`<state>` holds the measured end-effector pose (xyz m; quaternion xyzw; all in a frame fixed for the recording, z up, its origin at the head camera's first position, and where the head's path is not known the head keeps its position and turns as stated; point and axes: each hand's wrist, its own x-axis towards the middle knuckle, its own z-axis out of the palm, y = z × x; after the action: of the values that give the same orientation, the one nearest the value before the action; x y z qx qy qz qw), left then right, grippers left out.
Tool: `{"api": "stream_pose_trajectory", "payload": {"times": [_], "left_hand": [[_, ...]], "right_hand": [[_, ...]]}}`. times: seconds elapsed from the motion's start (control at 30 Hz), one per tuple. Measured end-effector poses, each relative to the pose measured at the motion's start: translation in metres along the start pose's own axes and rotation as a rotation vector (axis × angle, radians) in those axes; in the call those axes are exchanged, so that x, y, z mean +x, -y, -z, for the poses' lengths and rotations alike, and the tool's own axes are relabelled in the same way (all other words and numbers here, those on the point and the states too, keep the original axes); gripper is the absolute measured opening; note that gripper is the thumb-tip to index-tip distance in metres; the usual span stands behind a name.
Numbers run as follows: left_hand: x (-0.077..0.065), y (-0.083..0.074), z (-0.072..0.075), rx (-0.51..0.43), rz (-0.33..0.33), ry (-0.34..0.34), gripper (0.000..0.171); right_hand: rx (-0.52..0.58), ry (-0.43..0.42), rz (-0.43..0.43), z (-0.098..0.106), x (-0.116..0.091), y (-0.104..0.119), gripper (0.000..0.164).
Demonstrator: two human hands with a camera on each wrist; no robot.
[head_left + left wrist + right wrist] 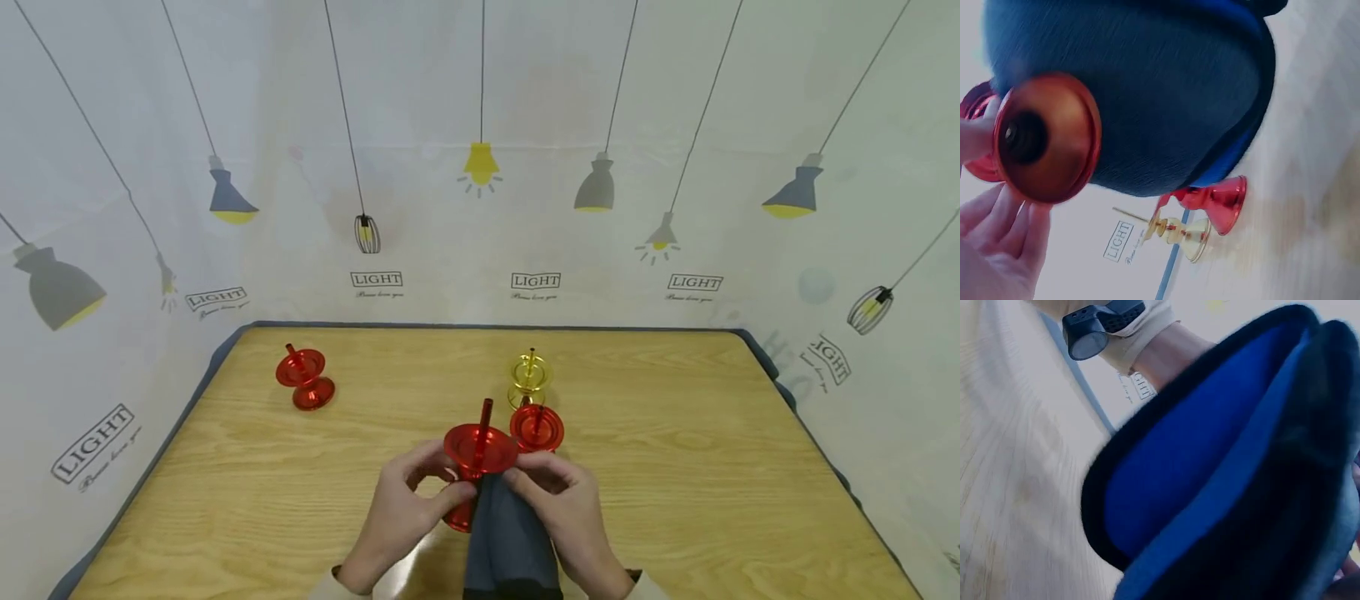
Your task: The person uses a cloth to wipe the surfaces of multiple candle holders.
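My left hand [401, 500] grips a red metallic candlestick [480, 450] by its stem, just under the dish. Its hollow underside faces the camera in the left wrist view, with the fingers around the stem. My right hand [573, 508] pinches a dark cloth [513, 537] right below the dish's right edge, and the cloth hangs down between the hands. In the right wrist view this cloth shows a bright blue inner side [1172, 462] and hides most of the right hand. The candlestick's lower part is partly behind the cloth in the head view.
Just beyond the hands stands a second red candlestick [537, 429], with a gold candlestick [529, 379] behind it. Another red candlestick [306, 379] stands at the table's far left. White curtains [435, 83] with lamp prints surround the wooden table [720, 450] on three sides.
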<state>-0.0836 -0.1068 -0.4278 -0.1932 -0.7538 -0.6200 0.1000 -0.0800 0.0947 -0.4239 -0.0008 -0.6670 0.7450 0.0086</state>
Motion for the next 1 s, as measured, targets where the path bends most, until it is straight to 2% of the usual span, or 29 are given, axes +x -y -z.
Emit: {"api": "stream_pose_trajectory", "payload": {"times": [0.07, 0.17, 0.27, 0.37, 0.43, 0.5, 0.63, 0.77, 0.87, 1.0], "left_hand": [[0.000, 0.000, 0.005, -0.056, 0.058, 0.049, 0.037], [-0.003, 0.002, 0.006, -0.075, 0.089, 0.062, 0.033], [-0.006, 0.003, -0.001, 0.024, 0.039, 0.017, 0.023], [-0.009, 0.003, -0.008, 0.163, -0.044, -0.067, 0.025], [-0.009, 0.003, -0.011, 0.189, -0.058, -0.109, 0.028], [-0.008, 0.003, -0.012, 0.157, -0.035, -0.110, 0.029], [-0.004, 0.008, -0.008, -0.006, 0.074, 0.003, 0.027], [-0.003, 0.015, 0.000, -0.149, 0.152, 0.139, 0.029], [-0.003, 0.019, 0.004, -0.182, 0.151, 0.198, 0.030], [-0.005, 0.022, 0.002, -0.191, 0.119, 0.217, 0.033]], "right_hand": [[0.010, 0.033, -0.020, 0.001, 0.001, 0.000, 0.022], [0.010, 0.045, -0.024, -0.001, 0.001, -0.003, 0.022], [-0.009, 0.007, -0.005, -0.004, 0.001, -0.006, 0.022], [-0.031, -0.036, 0.012, -0.008, -0.001, -0.008, 0.022], [-0.047, -0.060, 0.025, -0.009, -0.003, -0.009, 0.023], [-0.070, -0.077, 0.044, -0.010, -0.005, -0.009, 0.024], [-0.109, -0.099, 0.040, -0.008, -0.007, -0.008, 0.025], [-0.094, -0.050, -0.038, -0.005, -0.003, -0.008, 0.026], [-0.052, 0.012, -0.104, -0.002, -0.001, -0.008, 0.026], [-0.016, 0.039, -0.128, 0.001, -0.001, -0.010, 0.026]]}}
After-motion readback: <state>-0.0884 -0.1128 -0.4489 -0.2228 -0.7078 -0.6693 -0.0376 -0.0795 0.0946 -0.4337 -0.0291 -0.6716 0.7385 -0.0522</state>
